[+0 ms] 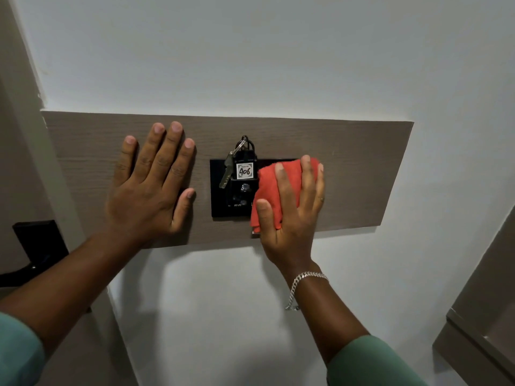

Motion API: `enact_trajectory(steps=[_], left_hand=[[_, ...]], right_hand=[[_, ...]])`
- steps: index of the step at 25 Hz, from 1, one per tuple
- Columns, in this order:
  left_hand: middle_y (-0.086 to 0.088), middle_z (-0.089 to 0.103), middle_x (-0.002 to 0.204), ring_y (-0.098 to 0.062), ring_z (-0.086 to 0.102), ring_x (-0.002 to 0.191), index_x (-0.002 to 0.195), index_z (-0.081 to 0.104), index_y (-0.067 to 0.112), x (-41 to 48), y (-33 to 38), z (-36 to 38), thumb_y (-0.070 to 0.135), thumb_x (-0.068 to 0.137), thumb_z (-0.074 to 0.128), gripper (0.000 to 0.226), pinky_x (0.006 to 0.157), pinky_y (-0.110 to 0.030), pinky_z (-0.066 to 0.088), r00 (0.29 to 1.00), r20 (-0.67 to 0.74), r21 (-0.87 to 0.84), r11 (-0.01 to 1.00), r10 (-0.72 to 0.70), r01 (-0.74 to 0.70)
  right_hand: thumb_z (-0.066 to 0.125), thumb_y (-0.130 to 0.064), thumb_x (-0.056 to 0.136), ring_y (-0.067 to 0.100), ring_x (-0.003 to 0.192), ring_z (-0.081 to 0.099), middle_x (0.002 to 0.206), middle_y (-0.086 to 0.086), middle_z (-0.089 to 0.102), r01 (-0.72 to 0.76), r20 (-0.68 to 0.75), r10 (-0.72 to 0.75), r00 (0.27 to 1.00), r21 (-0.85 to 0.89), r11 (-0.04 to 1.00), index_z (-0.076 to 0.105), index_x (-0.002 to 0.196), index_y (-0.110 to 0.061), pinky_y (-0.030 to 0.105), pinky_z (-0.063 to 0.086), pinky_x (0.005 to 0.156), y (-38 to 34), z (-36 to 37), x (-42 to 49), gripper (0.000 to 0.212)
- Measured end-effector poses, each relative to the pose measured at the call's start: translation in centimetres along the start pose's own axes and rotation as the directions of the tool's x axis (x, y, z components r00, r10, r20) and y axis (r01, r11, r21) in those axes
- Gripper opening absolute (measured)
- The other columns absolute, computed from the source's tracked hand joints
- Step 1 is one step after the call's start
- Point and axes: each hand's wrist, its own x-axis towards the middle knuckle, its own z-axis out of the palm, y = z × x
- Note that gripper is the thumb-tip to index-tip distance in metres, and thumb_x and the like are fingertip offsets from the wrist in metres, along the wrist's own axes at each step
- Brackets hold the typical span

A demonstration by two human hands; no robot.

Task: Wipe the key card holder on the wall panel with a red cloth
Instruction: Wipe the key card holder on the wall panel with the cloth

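Note:
A black key card holder is set in a brown wood-grain wall panel. A black tag marked 406 stands in its slot, with a metal key hanging from the ring. My right hand presses a bunched red cloth flat against the right half of the holder, which it hides. My left hand lies flat on the panel left of the holder, fingers spread, holding nothing.
A door frame runs down the left edge, with a black lock plate and handle on the door. Brown furniture juts in at the lower right. White wall surrounds the panel.

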Motion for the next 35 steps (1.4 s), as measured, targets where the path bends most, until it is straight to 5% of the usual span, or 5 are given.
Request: enact_trajectory(steps=[8,12,17,20,35], left_hand=[[-0.016,0.010,0.165,-0.031,0.003,0.155,0.158,0.017,0.006,0.0,-0.1,0.1,0.041,0.097,0.035,0.072,0.124,-0.051,0.002,1.000,-0.004,0.017,1.000,0.004,-0.004],[-0.016,0.011,0.165,-0.032,0.004,0.155,0.158,0.018,0.006,-0.1,0.0,0.1,0.040,0.097,0.035,0.072,0.124,-0.051,0.002,1.000,-0.011,0.018,1.000,0.012,-0.012],[-0.016,0.011,0.165,-0.031,0.003,0.155,0.158,0.018,0.006,0.0,0.0,0.1,0.040,0.097,0.035,0.072,0.124,-0.050,0.001,1.000,-0.009,0.024,1.000,0.009,-0.009],[-0.017,0.010,0.165,-0.031,0.003,0.154,0.158,0.017,0.006,0.0,0.0,0.0,0.040,0.097,0.036,0.072,0.124,-0.050,0.001,1.000,0.000,0.015,1.000,0.009,-0.009],[-0.014,0.011,0.165,-0.029,0.004,0.155,0.159,0.016,0.008,0.0,0.2,0.0,0.041,0.096,0.036,0.073,0.124,-0.051,0.005,1.000,0.005,-0.004,1.000,-0.008,0.008]], right_hand=[[0.038,-0.048,0.102,0.033,0.157,0.005,0.167,0.011,0.014,-0.178,-0.055,0.180,0.982,0.039,0.983,0.023,0.155,-0.029,0.048,0.014,0.127,0.0,2.0,-3.0,0.058],[0.039,-0.049,0.101,0.039,0.154,0.009,0.161,0.017,0.019,0.079,0.050,-0.075,0.996,-0.077,0.994,0.023,0.153,-0.030,0.054,0.020,0.126,2.9,0.6,-5.2,0.058],[0.043,-0.043,0.102,0.036,0.156,0.007,0.164,0.014,0.018,-0.233,-0.067,0.236,0.970,0.049,0.971,0.026,0.154,-0.029,0.046,0.013,0.128,1.1,1.7,-4.7,0.057],[0.043,-0.045,0.102,0.036,0.156,0.005,0.162,0.017,0.018,-0.010,0.034,0.012,0.999,-0.035,0.999,0.020,0.155,-0.034,0.054,0.017,0.126,1.5,1.6,-5.6,0.060],[0.047,-0.029,0.102,0.043,0.151,0.025,0.154,0.019,0.036,-0.018,-0.179,0.074,0.981,0.294,0.956,0.056,0.135,-0.015,0.049,0.026,0.124,-2.4,0.3,1.3,0.037]])
